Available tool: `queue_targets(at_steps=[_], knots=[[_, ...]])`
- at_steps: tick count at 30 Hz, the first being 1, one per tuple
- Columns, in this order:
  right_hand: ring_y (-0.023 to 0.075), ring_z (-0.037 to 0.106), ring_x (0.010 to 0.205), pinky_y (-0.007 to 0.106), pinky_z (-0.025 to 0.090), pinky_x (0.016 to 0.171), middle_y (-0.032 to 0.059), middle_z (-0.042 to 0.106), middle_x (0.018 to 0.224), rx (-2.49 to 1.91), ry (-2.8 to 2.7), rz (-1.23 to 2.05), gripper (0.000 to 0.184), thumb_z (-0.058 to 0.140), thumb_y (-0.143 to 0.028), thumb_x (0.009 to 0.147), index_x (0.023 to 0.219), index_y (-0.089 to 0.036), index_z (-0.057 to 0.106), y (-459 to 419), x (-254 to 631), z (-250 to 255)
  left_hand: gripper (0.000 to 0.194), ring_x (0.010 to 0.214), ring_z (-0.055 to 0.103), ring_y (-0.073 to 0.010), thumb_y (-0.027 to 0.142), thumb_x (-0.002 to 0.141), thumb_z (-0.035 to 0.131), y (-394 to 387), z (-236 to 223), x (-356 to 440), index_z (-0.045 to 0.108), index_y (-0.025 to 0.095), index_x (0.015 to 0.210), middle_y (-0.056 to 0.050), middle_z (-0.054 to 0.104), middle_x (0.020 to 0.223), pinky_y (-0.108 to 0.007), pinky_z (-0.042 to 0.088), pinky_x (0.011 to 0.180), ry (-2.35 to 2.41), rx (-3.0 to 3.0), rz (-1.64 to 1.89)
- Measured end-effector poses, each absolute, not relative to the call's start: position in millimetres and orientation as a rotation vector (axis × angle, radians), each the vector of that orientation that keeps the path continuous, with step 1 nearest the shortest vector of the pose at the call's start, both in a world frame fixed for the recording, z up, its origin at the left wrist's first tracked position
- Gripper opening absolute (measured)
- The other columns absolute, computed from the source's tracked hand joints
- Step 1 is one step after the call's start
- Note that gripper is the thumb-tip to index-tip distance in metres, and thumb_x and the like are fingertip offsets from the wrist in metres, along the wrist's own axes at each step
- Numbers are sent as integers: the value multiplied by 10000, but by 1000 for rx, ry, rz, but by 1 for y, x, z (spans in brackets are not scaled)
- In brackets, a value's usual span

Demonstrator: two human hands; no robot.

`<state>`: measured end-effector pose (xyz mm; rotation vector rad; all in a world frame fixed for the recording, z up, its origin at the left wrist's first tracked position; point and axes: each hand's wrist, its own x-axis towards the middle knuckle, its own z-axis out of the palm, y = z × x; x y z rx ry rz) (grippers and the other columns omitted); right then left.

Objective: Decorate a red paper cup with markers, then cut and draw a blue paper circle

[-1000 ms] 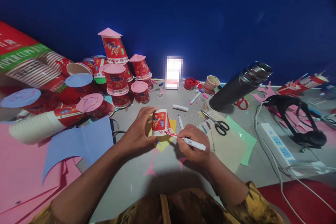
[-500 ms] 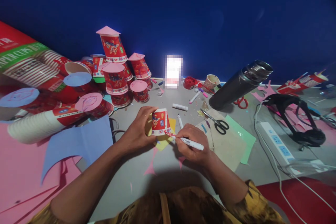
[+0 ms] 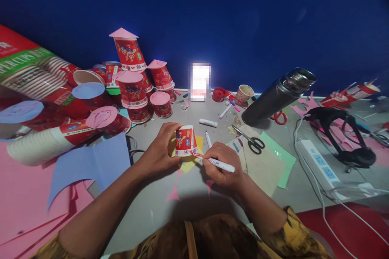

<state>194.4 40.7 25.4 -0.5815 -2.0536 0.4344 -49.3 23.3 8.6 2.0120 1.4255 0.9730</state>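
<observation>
In the middle of the head view my left hand (image 3: 162,144) is closed around the side of a red and white paper cup (image 3: 184,139), which stands upside down over a yellow paper piece (image 3: 197,145). My right hand (image 3: 223,164) grips a white marker pen (image 3: 223,165) with its tip pointing left, at the lower right edge of the cup. Whether the tip touches the cup I cannot tell. Beyond the right hand lie another white marker (image 3: 208,139) and a white pen or cap piece (image 3: 208,122).
Stacked cups (image 3: 133,89) with pink paper tops stand at the left. Blue paper (image 3: 91,166) lies by my left arm. To the right are black-handled scissors (image 3: 256,145), a dark thermos (image 3: 276,97), a power strip (image 3: 319,166) and a black head strap (image 3: 343,129).
Both hands keep their grip on the cup and marker with hardly any movement. The whole view has shifted very slightly.
</observation>
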Motion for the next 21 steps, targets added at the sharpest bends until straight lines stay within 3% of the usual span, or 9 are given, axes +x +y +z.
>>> queue_targets(at_steps=[21], knots=[[161, 644, 652, 298, 488, 626, 25, 733, 736, -577, -2039, 472, 104, 623, -142, 952, 887, -221, 642, 40, 196, 24, 784, 1370, 509, -317, 173, 754, 769, 24, 5, -50, 421, 280, 1448, -97, 473, 1449, -525, 492, 1173, 1412, 2006, 981]])
